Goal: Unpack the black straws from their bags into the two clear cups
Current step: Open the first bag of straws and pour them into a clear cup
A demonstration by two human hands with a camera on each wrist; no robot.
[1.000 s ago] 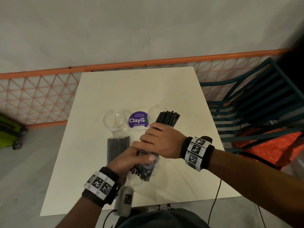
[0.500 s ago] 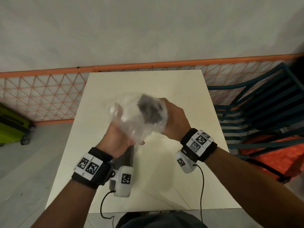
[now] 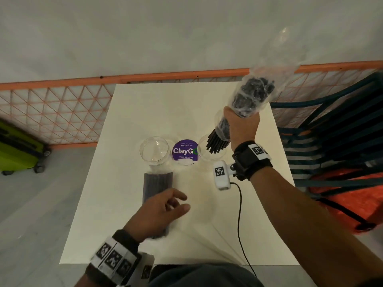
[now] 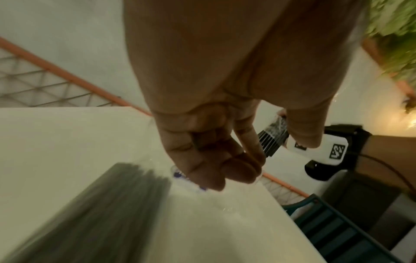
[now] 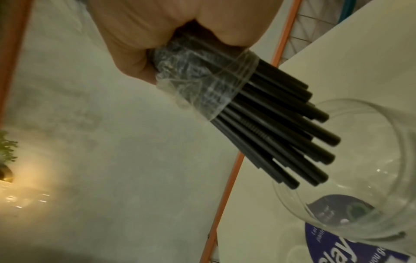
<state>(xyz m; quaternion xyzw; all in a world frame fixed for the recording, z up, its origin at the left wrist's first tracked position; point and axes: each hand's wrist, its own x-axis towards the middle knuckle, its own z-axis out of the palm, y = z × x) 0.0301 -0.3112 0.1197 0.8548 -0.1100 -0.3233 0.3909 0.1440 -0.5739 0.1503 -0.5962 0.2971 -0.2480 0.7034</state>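
Note:
My right hand [image 3: 244,123] grips a clear bag of black straws [image 3: 250,96], held raised and tilted with its open end down. The straw ends [image 3: 217,141] stick out of the bag just above the right clear cup [image 3: 207,156]. In the right wrist view the straws [image 5: 281,133] point into the cup's mouth [image 5: 371,178]. The left clear cup [image 3: 154,150] stands with nothing in it. A second bag of straws [image 3: 158,185] lies flat in front of it. My left hand [image 3: 165,206] hovers over that bag's near end, fingers loosely curled, holding nothing.
A round purple sticker [image 3: 185,151] lies on the white table [image 3: 165,104] between the cups. A teal slatted chair [image 3: 331,125] stands close at the right. An orange mesh fence [image 3: 62,112] runs behind, and a green suitcase [image 3: 16,150] sits on the floor at left.
Both hands held the bag and lifted it. The left hand has since let go and dropped over the second bag; the right hand has swung its bag up and right, mouth down over the right cup.

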